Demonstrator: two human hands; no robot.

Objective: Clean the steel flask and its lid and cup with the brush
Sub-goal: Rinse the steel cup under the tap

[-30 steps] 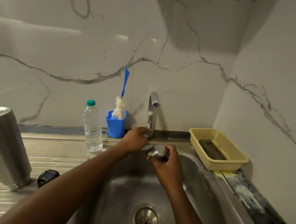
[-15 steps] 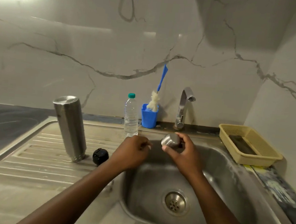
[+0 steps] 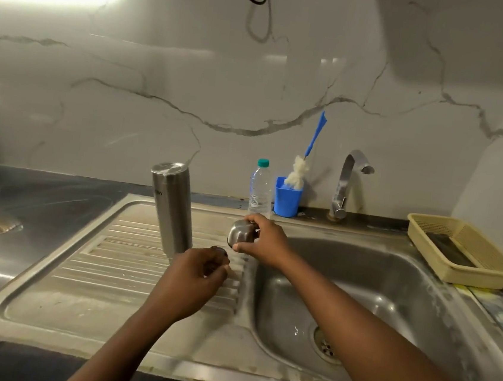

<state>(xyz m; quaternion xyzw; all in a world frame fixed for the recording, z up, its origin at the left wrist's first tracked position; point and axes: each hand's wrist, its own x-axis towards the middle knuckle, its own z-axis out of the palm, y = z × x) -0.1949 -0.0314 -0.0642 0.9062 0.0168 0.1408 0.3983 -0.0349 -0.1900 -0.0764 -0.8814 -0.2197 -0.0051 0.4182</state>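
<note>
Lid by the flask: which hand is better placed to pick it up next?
Probably left: the left hand is right at the lid, fingers curled toward it, while the right hand is busy gripping the cup.

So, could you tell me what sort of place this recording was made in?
Most likely a home kitchen's washing-up corner: a steel sink with a ribbed drainboard, a tap against a marble-look wall, and a bottle brush standing in a blue cup beside it.
</note>
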